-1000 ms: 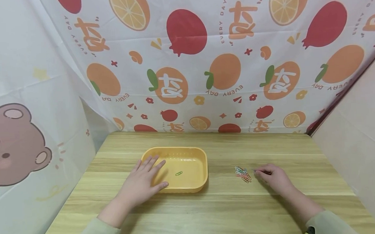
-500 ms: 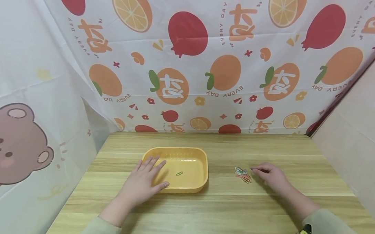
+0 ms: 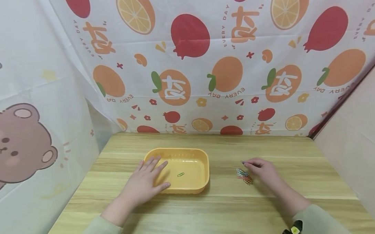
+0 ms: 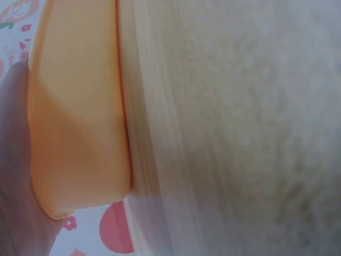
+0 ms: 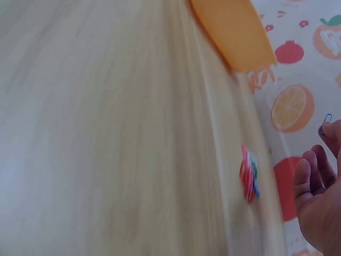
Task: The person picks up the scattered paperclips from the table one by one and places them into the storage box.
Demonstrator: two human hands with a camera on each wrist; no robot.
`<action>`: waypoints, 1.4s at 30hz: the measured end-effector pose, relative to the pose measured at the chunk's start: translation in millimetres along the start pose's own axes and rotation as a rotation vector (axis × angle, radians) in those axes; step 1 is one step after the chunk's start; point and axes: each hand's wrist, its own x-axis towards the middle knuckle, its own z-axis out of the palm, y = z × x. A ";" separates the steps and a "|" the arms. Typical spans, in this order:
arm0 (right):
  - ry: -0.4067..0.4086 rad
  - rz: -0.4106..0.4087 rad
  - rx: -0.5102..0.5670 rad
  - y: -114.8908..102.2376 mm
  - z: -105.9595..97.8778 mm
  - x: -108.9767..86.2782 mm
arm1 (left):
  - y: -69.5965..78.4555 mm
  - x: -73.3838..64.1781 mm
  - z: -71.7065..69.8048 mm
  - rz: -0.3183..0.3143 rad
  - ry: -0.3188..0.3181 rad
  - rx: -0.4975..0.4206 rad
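Note:
My left hand (image 3: pixel 142 185) lies with spread fingers over the left end of a yellow plastic tray (image 3: pixel 190 191), touching its rim. A single green paper clip (image 3: pixel 181 174) is on the tray's floor. My right hand (image 3: pixel 265 172) pinches a small paper clip (image 5: pixel 328 117) between thumb and fingertips; it looks blue in the right wrist view. That hand is raised just beyond and right of a small pile of coloured paper clips (image 3: pixel 245 177). In the left wrist view, the tray's side wall (image 4: pixel 80 106) stands close beside the left hand.
A wooden table (image 3: pixel 209 216) carries the tray and the pile, with the pile to the tray's right. Behind the table hangs a fruit-patterned cloth (image 3: pixel 198 78). Pale sheets border it on both sides, the left one (image 3: pixel 69 110) printed with a bear.
My right hand has moved left and slightly away from me, carrying the pinched paper clip from right of the pile to its far side. My left hand stays on the tray.

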 end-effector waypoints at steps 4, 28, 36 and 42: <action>-0.027 -0.001 0.113 -11.7 9.8 4.7 | 0.1 0.8 1.0 0.004 0.003 0.003; -0.169 -0.023 0.289 -67.8 74.3 29.5 | 1.9 1.4 0.0 0.003 0.002 0.002; -0.228 -0.068 0.299 -93.5 103.5 34.0 | 2.2 1.9 -0.9 0.000 -0.004 0.004; -0.246 -0.091 0.277 -106.8 119.0 36.9 | 2.8 2.3 -1.5 -0.002 -0.010 0.003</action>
